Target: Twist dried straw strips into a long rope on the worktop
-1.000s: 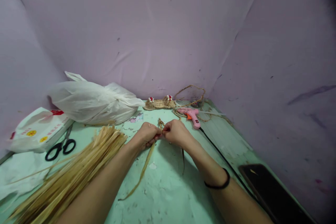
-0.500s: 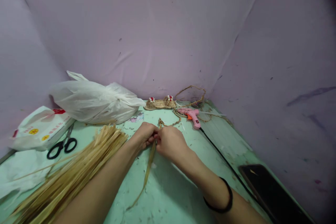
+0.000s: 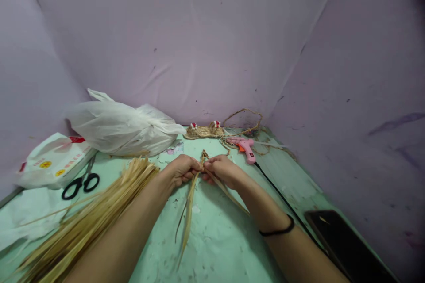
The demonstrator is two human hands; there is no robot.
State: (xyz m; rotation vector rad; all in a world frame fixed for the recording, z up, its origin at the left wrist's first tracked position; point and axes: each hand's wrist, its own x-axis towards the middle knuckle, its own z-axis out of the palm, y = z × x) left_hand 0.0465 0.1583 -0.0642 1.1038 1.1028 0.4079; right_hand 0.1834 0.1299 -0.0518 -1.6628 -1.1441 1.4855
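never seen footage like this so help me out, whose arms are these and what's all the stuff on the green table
No machine here: one camera sits on a person's head, looking down at their bare arms. The left hand and right hand pinch straw strands between them over the green table. Left of them lie a straw bundle, black scissors and a white plastic bag. Behind rest a small woven piece and a pink glue gun; a dark flat slab lies at the right.
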